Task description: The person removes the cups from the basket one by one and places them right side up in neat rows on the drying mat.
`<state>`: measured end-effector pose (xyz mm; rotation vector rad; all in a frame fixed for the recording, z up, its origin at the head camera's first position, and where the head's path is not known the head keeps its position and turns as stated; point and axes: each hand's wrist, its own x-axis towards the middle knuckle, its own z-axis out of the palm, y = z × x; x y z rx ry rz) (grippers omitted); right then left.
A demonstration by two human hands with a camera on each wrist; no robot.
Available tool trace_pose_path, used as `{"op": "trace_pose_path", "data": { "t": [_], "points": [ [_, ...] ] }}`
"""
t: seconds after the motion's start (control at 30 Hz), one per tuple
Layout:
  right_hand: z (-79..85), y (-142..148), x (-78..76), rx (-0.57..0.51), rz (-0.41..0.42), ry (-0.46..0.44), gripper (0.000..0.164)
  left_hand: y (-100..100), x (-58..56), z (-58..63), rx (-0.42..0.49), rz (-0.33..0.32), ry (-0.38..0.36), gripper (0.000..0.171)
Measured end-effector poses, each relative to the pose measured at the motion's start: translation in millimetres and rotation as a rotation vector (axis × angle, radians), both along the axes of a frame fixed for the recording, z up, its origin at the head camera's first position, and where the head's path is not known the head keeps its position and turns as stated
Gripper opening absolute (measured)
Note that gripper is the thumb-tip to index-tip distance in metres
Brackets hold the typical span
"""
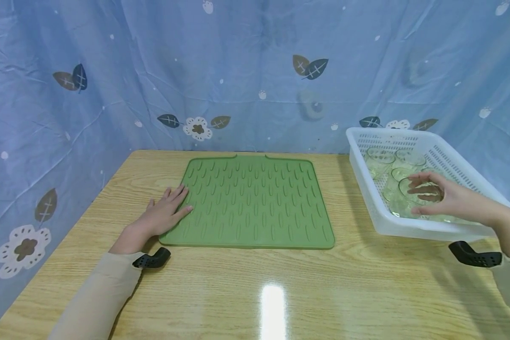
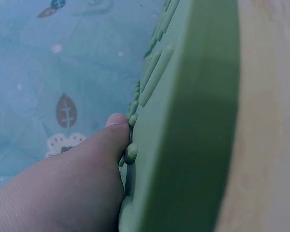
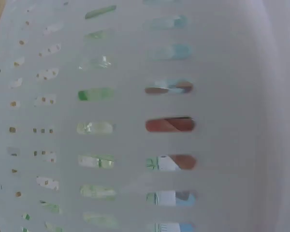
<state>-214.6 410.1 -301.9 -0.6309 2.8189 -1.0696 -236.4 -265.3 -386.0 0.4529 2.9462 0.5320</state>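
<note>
A green ribbed mat (image 1: 255, 203) lies on the wooden table. My left hand (image 1: 163, 212) rests on the mat's left edge, fingers straight; the left wrist view shows the thumb (image 2: 117, 121) against the mat's raised ribs. At the right stands a white plastic basket (image 1: 365, 193) with several clear drinking glasses in it. My right hand (image 1: 446, 193) reaches over its near wall, with fingers and thumb curved round the rim of a near drinking glass (image 1: 403, 200). In the right wrist view the basket's slotted wall (image 3: 130, 140) hides most of the hand.
Other glasses (image 1: 380, 158) stand farther back in the basket. Blue patterned cloth (image 1: 255, 85) hangs behind and along the sides of the table. Bare wood of the table (image 1: 221, 288) shows in front of the mat. Each wrist wears a black mount (image 1: 153, 259).
</note>
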Motion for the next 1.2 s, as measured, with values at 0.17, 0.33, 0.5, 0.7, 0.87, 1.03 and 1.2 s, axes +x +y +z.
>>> {"op": "trace_pose_path", "data": {
  "t": [0.17,0.33,0.5,0.7,0.87,1.03,1.2],
  "points": [
    [2.2,-3.6,0.9,-0.06,0.009,0.023,0.069,-0.8,-0.8,0.5,-0.011,-0.001,0.006,0.076],
    [2.4,-6.0,1.6,-0.128,0.023,0.025,0.074,-1.0,-0.8,0.0,-0.013,-0.003,0.004,0.076],
    [2.6,-8.1,0.6,-0.146,0.031,0.063,0.077,-1.6,-1.3,-1.8,-0.017,-0.002,0.002,0.076],
    [4.0,-11.6,1.0,-0.17,0.027,0.099,0.077,-1.5,-2.1,-2.5,-0.021,-0.001,0.002,0.076],
    [5.0,-13.3,1.9,-0.239,0.005,0.108,0.077,-0.9,-2.3,-2.4,-0.025,-0.004,0.006,0.076],
    [7.0,-20.5,3.5,-0.274,-0.046,0.137,0.074,0.0,-1.2,-1.4,-0.019,-0.006,0.003,0.076],
    [10.6,-31.5,5.6,-0.276,-0.119,0.122,0.067,0.2,-0.3,-0.5,-0.016,-0.005,0.0,0.076]
  ]
}}
